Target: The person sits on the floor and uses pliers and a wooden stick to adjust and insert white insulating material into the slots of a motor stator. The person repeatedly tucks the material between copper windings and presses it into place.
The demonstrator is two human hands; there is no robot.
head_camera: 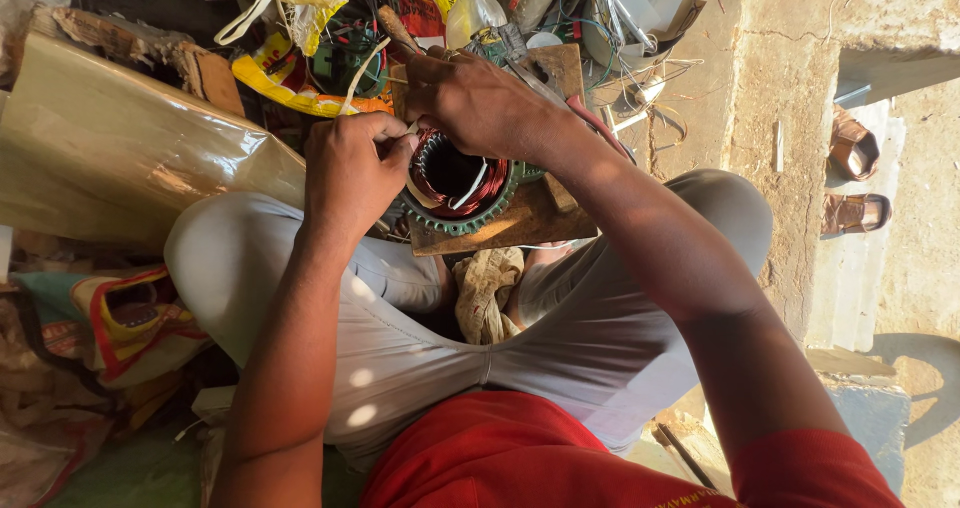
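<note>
Warm sunlight falls across a rough concrete floor (770, 88). A pair of brown sandals (853, 178) lies on it, well right of a cluttered heap of wires and bags (330, 38).

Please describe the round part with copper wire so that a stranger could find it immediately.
Look at the wooden board resting by the seated person's knees. On it sits the ring-shaped motor stator, between the left hand and right hand; only it has copper windings and a green toothed rim.

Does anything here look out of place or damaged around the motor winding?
Nothing looks damaged. The stator, with its copper winding, sits on a wooden board between the knees. Only the pile of wires and bottles behind it is untidy, and two sandals lie apart by the step.
</note>
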